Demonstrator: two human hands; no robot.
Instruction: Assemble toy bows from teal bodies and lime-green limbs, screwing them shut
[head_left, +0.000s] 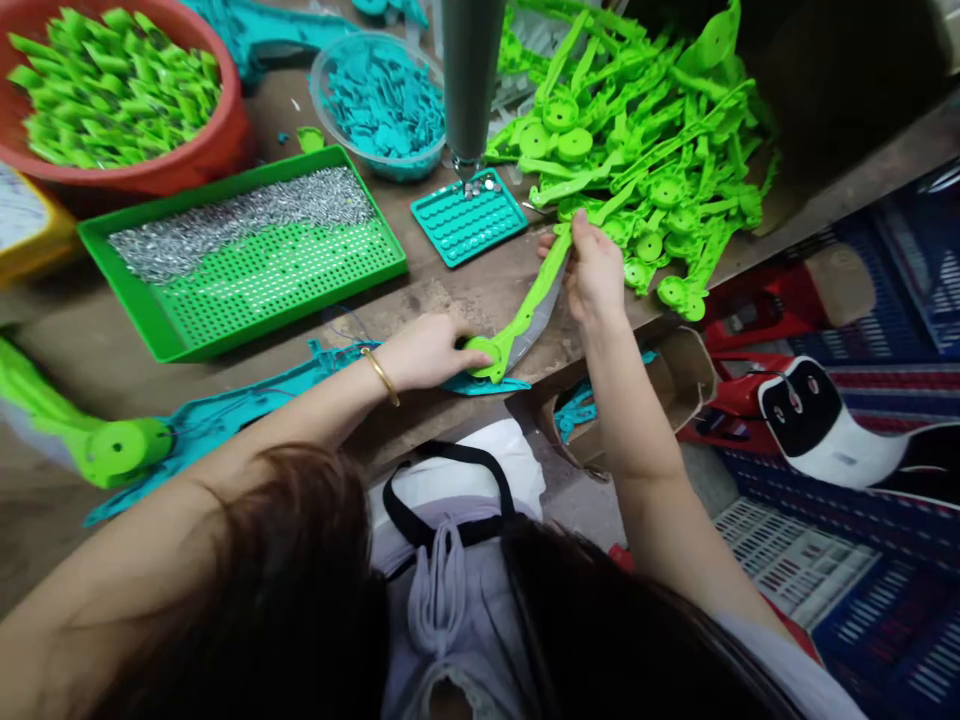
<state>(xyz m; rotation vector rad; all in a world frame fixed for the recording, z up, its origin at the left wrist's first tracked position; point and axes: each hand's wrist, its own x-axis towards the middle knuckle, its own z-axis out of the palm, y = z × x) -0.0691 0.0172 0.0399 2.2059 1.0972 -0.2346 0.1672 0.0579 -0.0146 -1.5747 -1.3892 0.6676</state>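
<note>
A long lime-green plastic part (529, 305) with a grey, see-through strip along one side is stretched between my hands. My left hand (429, 352) grips its round end, thumb on the disc. The upper end is pinched in my right hand (595, 268), beside a heap of similar green parts (660, 150). Under my left hand and forearm lies a long teal part (285, 385). A small teal tray (471, 218) with a few small metallic discs sits beyond my hands, below a grey vertical column (471, 80).
Left of the column stand a teal-filled clear bowl (322, 95), a green tray (281, 300) of metal pieces and a red basin (236, 120). An assembled green part (120, 450) lies at far left. A cardboard box (686, 375) stands below the table edge.
</note>
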